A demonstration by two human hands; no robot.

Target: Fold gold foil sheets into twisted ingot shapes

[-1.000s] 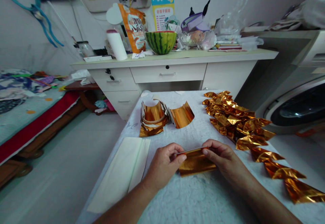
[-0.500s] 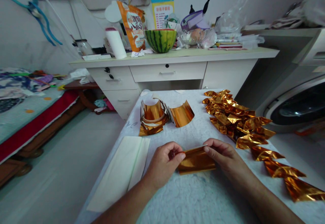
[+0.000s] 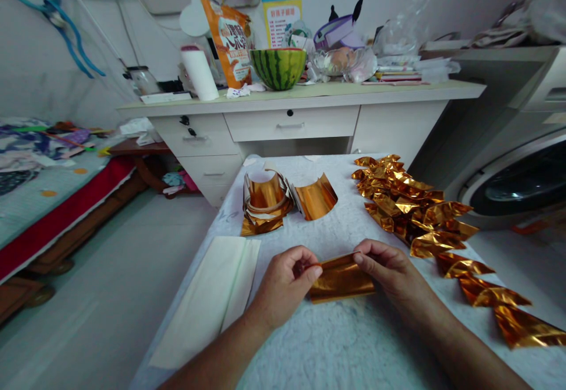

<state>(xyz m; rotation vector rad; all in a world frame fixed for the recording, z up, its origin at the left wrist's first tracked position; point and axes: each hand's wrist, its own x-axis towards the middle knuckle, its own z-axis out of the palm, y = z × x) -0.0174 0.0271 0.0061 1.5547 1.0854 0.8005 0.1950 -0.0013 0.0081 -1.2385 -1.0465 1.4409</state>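
Note:
My left hand (image 3: 287, 284) pinches the left end of a gold foil sheet (image 3: 340, 284) near its upper edge. At the sheet's upper right corner, my right hand (image 3: 389, 272) grips it between thumb and fingers. The foil lies low over the cloth-covered table (image 3: 327, 343). Beyond my hands are a curled stack of gold foil sheets (image 3: 266, 194) and a separate curved foil piece (image 3: 317, 199). Folded white paper (image 3: 203, 301) lies left of my left hand. Several twisted gold foil pieces (image 3: 435, 243) run down the table's right side.
Behind the table stands a white desk (image 3: 292, 123) bearing a watermelon half (image 3: 278, 69), a paper roll (image 3: 200, 74) and an orange bag (image 3: 230, 42). A washing machine (image 3: 513, 101) is at the right, a bed (image 3: 53, 201) at the left.

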